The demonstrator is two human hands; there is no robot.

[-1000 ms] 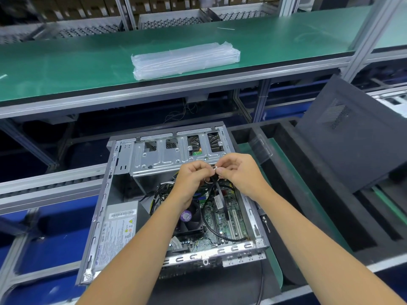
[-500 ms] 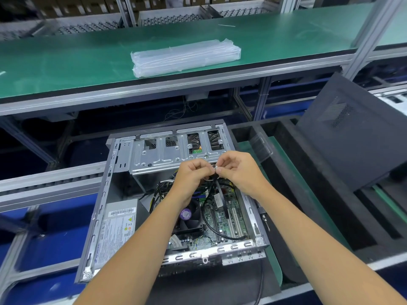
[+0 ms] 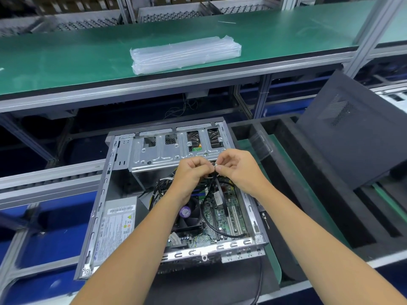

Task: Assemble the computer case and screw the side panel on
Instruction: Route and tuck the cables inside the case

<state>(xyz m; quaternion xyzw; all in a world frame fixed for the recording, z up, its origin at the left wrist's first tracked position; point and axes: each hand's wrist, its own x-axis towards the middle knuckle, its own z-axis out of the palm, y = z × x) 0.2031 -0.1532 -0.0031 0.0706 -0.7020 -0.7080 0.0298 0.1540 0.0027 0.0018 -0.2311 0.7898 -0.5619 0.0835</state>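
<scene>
An open grey computer case [image 3: 100,203] lies on its side in front of me, with the motherboard, fan and power supply [image 3: 116,225] exposed. My left hand [image 3: 190,172] and my right hand [image 3: 236,167] meet above the drive cage [image 3: 167,150]. Both pinch a small white tie [image 3: 216,165] around a bundle of black cables [image 3: 208,205] that loops down over the board. The dark side panel [image 3: 352,133] leans upright at the right, apart from the case.
A green workbench [image 3: 66,56] runs across the back with a clear plastic-wrapped pack [image 3: 185,53] on it. Black foam trays [image 3: 308,194] lie to the right of the case. Metal conveyor rails [image 3: 44,183] and blue bins are on the left.
Both hands stay together at the cable tie, with only small finger movements. The view has shifted slightly.
</scene>
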